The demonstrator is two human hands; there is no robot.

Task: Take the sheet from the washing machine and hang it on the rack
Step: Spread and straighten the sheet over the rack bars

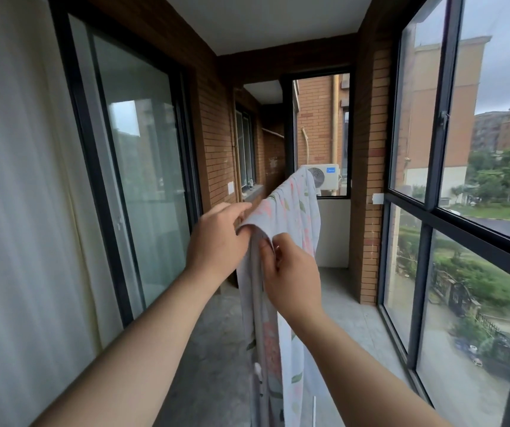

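A white sheet (293, 211) with a pink and green flower print lies draped over the top bar of the rack, running away from me down the balcony. Its sides hang down on both sides. The rack's grey upright post (258, 322) shows below the near end; the top bar is hidden under the cloth. My left hand (216, 241) holds the sheet's near end from the left, fingers over the fold. My right hand (290, 269) pinches the hanging edge of the sheet just right of the post.
I stand on a narrow enclosed balcony with a bare concrete floor (216, 349). Sliding glass doors (136, 167) line the left, tall windows (463, 211) the right. A brick wall and an outdoor air conditioner unit (324, 175) close the far end.
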